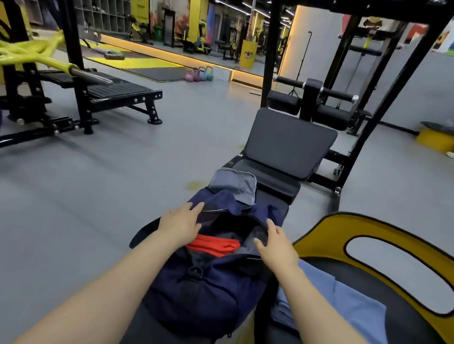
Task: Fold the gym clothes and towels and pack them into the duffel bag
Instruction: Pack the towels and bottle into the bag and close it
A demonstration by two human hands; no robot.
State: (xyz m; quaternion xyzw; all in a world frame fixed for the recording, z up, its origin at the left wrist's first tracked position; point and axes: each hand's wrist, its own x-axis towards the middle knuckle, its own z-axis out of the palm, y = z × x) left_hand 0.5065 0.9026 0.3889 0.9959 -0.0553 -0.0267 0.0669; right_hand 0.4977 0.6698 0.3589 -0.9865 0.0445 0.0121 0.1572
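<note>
the navy duffel bag point(206, 286) lies lengthwise on a black padded bench point(165, 341), its top zip parted and the mouth gaping. just right of the bag, a blue folded cloth point(347, 303) rests on a black seat with a yellow cut-out frame point(384, 234). inside the bag's mouth sits a folded red-orange garment point(215, 246), with dark fabric showing beyond it. the left hand point(180, 224) rests on the bag's left rim, fingers stretched out fairly straight along the edge of the opening. the right hand point(278, 245) lies on the bag's right rim, fingers loosely spread and only slightly bent; whether either hand pinches the fabric cannot be told. at the bag's far end a grey-lined flap point(234, 185) stands up. beyond the bag the bench's raised back pad point(289, 145) tilts upward. far beyond and left of the bag, 4 coloured kettlebells point(199, 74) stand on the grey floor point(105, 171) beside black and yellow mats point(147, 67).
</note>
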